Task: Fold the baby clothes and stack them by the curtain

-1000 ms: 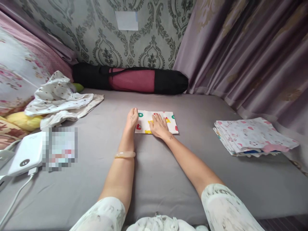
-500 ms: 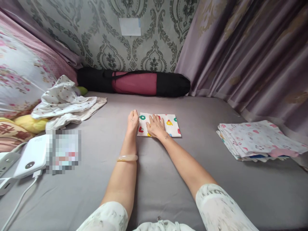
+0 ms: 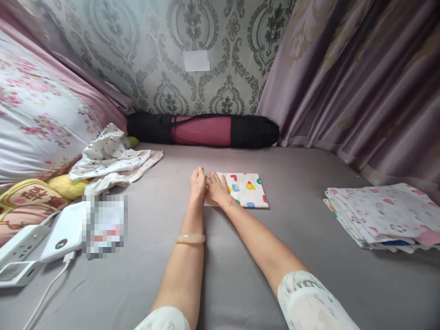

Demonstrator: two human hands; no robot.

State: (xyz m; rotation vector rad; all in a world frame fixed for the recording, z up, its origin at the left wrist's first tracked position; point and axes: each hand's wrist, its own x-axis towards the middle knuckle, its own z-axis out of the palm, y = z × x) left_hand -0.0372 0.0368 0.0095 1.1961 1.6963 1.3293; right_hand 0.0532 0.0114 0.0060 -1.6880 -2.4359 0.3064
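A folded white cloth (image 3: 247, 190) printed with colourful shapes lies flat on the grey bed sheet. My right hand (image 3: 217, 189) is spread palm-down over its left part, fingers pointing away from me. At the cloth's left edge is my left hand (image 3: 197, 184), turned on its side with its fingers closed together. It appears to grip that edge, though the contact is mostly hidden. The two hands are side by side, almost touching.
To the right is a stack of folded printed cloths (image 3: 385, 213). A black-and-red long bag (image 3: 202, 130) lies along the wall. On the left are a crumpled spotted cloth (image 3: 113, 153), a white power bank (image 3: 65, 229) with a cable, and a power strip (image 3: 24, 245).
My right hand has slid left across the cloth from its middle to its left edge, beside my left hand. The view has tilted up and turned slightly left.
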